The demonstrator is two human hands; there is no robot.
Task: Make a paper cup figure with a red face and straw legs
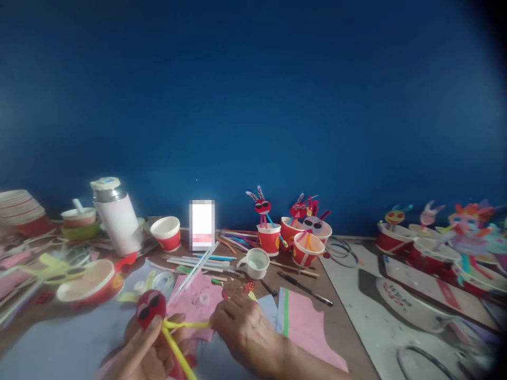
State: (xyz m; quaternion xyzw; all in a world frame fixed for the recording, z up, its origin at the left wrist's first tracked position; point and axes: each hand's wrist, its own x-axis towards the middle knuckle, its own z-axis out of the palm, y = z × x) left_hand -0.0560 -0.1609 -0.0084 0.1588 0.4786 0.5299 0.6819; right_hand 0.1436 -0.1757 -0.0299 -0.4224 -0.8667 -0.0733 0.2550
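In my left hand [140, 348] is a small round red craft head [151, 310] with dark eye shapes, pinched between thumb and fingers. Yellow pipe cleaners [179, 354] come out beside it: one slants down toward me, another stretches right. My right hand [247, 330] grips the far end of that stretched one, palm down with fingers closed. Under the hands lie pink paper [200, 295] and pale blue paper [79, 338]. A roll of clear tape [162, 282] sits just beyond my left hand.
Red paper cups with craft figures [269, 240] stand at the back, more on the right. A white mug [256, 264], a black pen [309, 290], a loose bundle of pipe cleaners [237, 240] and a tall bottle [119, 221] are around. A phone [431, 285] lies at right.
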